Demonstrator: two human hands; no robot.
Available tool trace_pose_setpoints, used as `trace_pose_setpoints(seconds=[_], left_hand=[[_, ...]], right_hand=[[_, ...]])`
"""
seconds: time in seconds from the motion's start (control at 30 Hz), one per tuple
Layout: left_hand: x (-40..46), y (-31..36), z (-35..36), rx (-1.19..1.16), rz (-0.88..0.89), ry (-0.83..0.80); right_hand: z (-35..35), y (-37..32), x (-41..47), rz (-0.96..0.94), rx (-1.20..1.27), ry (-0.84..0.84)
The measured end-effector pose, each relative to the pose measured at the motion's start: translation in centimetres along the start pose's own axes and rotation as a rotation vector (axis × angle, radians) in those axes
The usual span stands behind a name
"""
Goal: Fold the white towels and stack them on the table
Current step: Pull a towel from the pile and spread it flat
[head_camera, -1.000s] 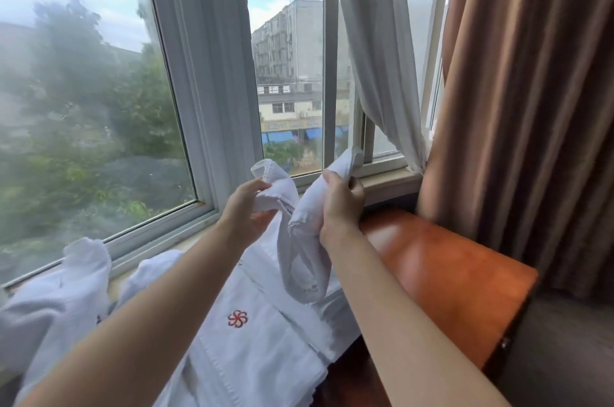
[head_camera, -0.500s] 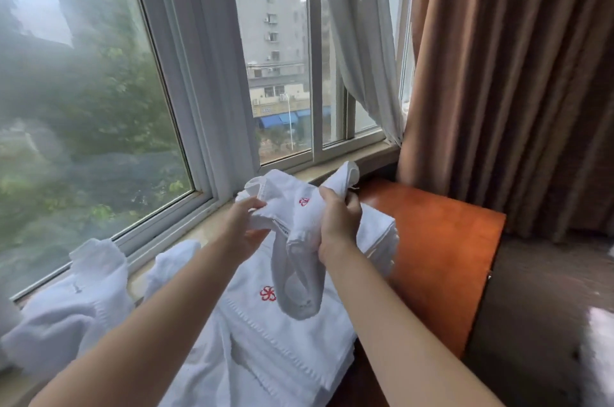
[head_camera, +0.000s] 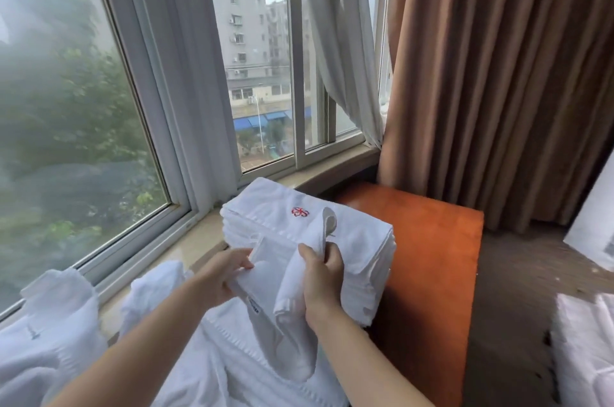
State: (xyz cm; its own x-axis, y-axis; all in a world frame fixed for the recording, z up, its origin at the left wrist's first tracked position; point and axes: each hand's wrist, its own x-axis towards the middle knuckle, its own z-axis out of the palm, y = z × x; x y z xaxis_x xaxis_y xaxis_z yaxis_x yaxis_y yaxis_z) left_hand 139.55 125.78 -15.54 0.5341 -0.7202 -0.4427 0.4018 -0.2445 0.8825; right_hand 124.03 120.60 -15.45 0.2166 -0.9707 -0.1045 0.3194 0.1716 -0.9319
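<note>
A small white towel hangs between my hands just in front of a stack of folded white towels with a red flower emblem on top. My left hand pinches the towel's left edge. My right hand grips a bunched fold of it, and the towel's lower part droops below. The stack sits on the orange-brown wooden table by the window. Loose white towels lie spread under my forearms.
More crumpled white towels lie at the left along the stone window sill. A brown curtain hangs at the right behind the table. White fabric shows at the lower right edge above dark carpet.
My hands have lowered with the towel, from raised before the window to just in front of the folded stack. The view has tilted down and to the right.
</note>
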Motion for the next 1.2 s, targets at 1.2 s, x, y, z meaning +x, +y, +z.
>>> trace_pose_setpoints(seconds=[1.2], left_hand=[[19.1, -1.5, -12.4, 1.811, 0.185, 0.308]], right_hand=[[-10.7, 15.9, 3.8, 0.362, -0.718, 0.391]])
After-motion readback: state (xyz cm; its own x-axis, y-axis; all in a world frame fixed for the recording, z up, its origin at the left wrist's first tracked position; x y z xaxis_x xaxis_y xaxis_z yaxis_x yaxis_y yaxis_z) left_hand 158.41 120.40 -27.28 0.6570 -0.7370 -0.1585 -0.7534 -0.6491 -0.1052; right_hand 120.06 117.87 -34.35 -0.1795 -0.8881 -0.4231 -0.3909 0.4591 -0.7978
